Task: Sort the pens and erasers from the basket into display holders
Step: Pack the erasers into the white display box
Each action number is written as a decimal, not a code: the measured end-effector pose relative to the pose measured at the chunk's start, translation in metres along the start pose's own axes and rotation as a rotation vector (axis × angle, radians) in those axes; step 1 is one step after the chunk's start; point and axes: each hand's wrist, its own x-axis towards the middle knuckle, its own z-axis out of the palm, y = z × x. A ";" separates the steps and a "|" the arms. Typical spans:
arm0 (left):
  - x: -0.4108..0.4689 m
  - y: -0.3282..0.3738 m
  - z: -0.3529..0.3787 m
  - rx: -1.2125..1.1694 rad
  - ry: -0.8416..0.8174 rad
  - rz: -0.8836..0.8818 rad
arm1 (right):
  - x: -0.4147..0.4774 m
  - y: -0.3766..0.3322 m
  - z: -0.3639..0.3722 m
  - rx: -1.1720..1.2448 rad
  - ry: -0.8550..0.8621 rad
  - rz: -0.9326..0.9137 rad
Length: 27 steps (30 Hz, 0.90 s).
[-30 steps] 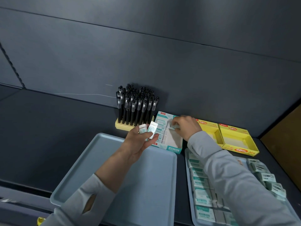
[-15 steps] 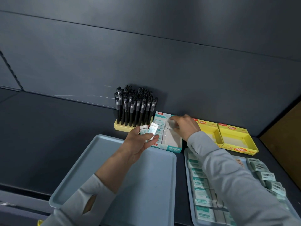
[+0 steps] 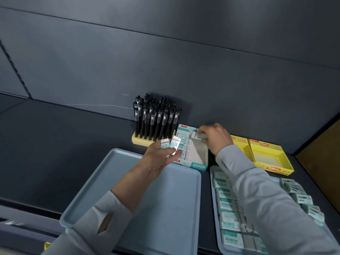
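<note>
Eraser (image 3: 197, 136) pinched in R hand (image 3: 215, 138) is now over the back of the teal display box (image 3: 197, 165), further in than 1 s ago, so prob abt to be slotted; L hand (image 3: 158, 159) grips two more erasers (image 3: 170, 145) just beside the box, as before. Box shows erasers down its left side; yellow holder (image 3: 141, 141) packed w/ black pens (image 3: 156, 118); right tray (image 3: 212, 190) has many wrapped erasers (image 3: 228, 205) left.
</note>
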 end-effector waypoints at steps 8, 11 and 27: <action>-0.001 0.001 0.000 0.026 -0.005 0.000 | 0.000 -0.005 0.020 -0.091 0.032 -0.023; 0.000 0.000 0.001 0.031 0.000 0.002 | -0.003 -0.005 0.028 -0.064 0.099 -0.016; -0.004 -0.001 0.012 0.073 0.016 0.082 | -0.024 -0.040 -0.016 1.264 -0.323 0.073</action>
